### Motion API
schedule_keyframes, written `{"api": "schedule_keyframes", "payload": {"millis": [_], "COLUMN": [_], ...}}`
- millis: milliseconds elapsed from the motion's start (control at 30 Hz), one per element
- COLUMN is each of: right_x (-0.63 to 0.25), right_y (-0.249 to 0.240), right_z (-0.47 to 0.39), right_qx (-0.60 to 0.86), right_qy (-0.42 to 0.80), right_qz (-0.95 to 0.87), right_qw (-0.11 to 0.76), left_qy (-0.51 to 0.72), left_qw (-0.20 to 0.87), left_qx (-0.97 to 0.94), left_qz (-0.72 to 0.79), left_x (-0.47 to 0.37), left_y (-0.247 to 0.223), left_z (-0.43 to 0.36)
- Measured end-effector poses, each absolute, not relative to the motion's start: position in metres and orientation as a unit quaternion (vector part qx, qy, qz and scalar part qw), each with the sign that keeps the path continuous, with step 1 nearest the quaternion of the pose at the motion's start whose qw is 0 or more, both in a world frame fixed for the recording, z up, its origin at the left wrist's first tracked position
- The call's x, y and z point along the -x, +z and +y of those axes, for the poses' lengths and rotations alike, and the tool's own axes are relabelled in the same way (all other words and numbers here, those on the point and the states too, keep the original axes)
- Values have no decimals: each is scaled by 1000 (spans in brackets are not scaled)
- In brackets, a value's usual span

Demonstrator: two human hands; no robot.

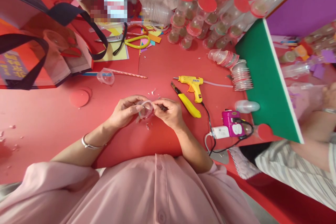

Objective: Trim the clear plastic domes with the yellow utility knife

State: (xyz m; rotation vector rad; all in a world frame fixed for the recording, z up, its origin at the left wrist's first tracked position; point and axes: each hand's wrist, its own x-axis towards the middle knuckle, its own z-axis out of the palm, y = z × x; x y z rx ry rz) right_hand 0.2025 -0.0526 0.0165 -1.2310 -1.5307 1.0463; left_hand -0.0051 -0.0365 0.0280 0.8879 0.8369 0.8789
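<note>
Low over the red table, a small clear plastic cup (146, 109) is between my two hands. My left hand (128, 111) is closed around its left side, thumb on the rim. At the rim's right edge the fingertips of my right hand (168, 111) pinch together; whether a loose piece is in them is too small to tell. White scraps (153, 92) lie around the cup. To the right of my right hand are a yellow utility knife (188, 104) with its blade out and a yellow hot glue gun (191, 84) lying on its side.
Red-capped plastic cup assemblies (195, 24) crowd the back right, near a green divider (270, 80). Cables run from a purple power adapter (231, 122). Scissors (136, 40) lie at the back, a paper bag (34, 45) stands left. Another person's arm (315, 129) is beyond the divider.
</note>
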Motion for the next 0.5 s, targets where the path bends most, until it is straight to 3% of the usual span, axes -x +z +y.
{"api": "schedule_keyframes", "payload": {"millis": [500], "right_x": [-199], "right_y": [8], "right_z": [-49], "right_qx": [545], "right_qy": [423], "right_qz": [-568], "right_qw": [448], "left_qy": [421], "left_qw": [743], "left_qx": [-395], "left_qz": [338], "left_x": [6], "left_y": [24], "left_z": [-34]}}
